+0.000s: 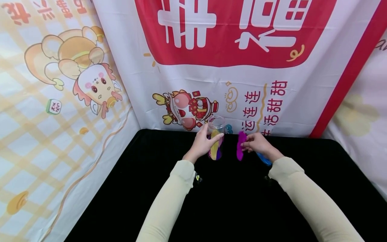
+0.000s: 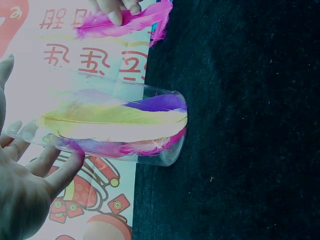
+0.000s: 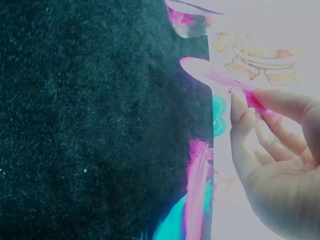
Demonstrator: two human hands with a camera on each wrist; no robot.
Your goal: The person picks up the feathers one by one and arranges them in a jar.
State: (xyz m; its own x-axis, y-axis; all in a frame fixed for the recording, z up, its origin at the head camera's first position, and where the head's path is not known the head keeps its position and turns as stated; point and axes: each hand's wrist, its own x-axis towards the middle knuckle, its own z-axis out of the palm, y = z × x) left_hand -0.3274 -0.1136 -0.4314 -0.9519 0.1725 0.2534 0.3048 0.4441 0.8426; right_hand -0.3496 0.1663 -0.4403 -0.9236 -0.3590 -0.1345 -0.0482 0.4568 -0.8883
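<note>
My left hand grips the side of a clear plastic jar, its thumb across the front. The jar stands upright near the table's far edge, its top open. Inside lie several feathers, including a yellow feather, a purple feather and a pink feather. To the right of the jar, my right hand pinches a magenta feather between thumb and fingers. The feather hangs upright, apart from the jar. Below that hand lie another pink feather and a blue feather.
A black cloth-covered table spreads beneath both arms. Right behind it hangs a white and red printed cloth, and a patterned cloth closes off the left side.
</note>
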